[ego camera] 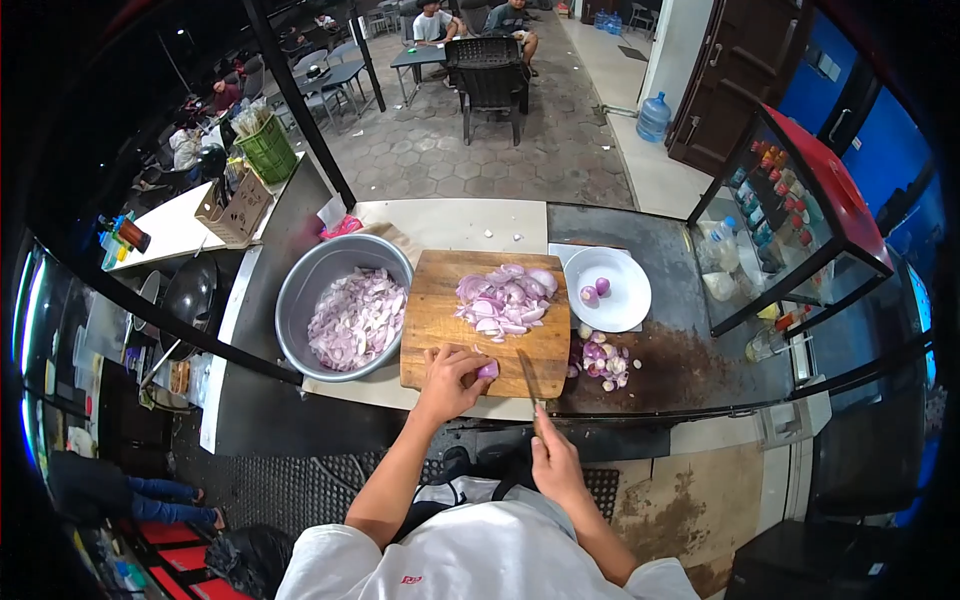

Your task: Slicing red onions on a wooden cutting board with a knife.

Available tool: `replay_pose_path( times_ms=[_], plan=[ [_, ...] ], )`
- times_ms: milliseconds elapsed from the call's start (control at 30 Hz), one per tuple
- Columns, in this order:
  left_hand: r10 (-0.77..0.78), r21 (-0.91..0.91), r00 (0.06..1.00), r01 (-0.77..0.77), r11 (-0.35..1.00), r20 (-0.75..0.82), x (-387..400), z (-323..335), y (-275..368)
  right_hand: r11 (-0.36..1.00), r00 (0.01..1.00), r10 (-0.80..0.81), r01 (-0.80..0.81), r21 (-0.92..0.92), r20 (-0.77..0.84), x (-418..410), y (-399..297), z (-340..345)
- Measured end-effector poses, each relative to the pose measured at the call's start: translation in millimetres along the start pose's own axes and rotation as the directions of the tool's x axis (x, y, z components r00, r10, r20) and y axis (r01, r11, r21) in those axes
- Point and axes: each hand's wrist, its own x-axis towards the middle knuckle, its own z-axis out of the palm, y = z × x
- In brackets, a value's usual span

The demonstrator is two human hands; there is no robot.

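Observation:
My left hand (pixel 448 382) holds a piece of purple shallot (pixel 488 370) down at the near edge of a wooden cutting board (pixel 435 300). In my right hand (pixel 556 454) is a kitchen knife (pixel 529 375), its blade over the board's near right part, apart from the shallot. A heap of sliced shallots (pixel 504 300) covers the far right of the board. Left of it stands a grey metal basin (pixel 289 315) with many more slices (pixel 356 319). A white plate (pixel 626 296) to the right carries two peeled shallots (pixel 595 289).
Shallot trimmings (pixel 604 361) lie on the dark countertop (pixel 675 330) right of the board. A glass display case (pixel 787 202) with bottles stands at far right. On the left are a wok (pixel 187 296) and a black metal post (pixel 300 105). People (pixel 435 26) sit beyond the counter.

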Motion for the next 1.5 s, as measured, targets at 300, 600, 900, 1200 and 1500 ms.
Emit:
replay_pose_path(
  times_ms=[300, 600, 900, 1200, 1500],
  plan=[
    [0.043, 0.019, 0.993, -0.041, 0.999, -0.106, -4.1, 12.1, 2.9, 0.978, 0.978, 0.138, -0.109, -0.18, 0.159, 18.5, -29.0, 18.7],
    [0.069, -0.06, 0.995, -0.073, 0.996, -0.073, -0.8, 16.0, -4.6, 0.903, 0.938, 0.298, -0.217, -0.371, 0.178, 24.3, -59.2, 29.6],
    [0.085, -0.08, 0.994, -0.09, 0.993, -0.073, -1.3, 14.9, -9.8, 0.873, 0.934, 0.324, -0.234, -0.428, 0.149, 26.6, -75.5, 39.7],
    [0.08, -0.081, 0.993, -0.087, 0.993, -0.082, 1.6, 14.7, -4.4, 0.896, 0.986, 0.155, -0.114, -0.428, 0.06, 6.3, -23.7, 63.2],
    [0.074, -0.056, 0.994, -0.078, 0.995, -0.077, 7.6, 11.7, -6.8, 0.975, 0.987, 0.158, -0.153, -0.162, 0.021, -40.0, -27.5, 36.2]
  ],
)
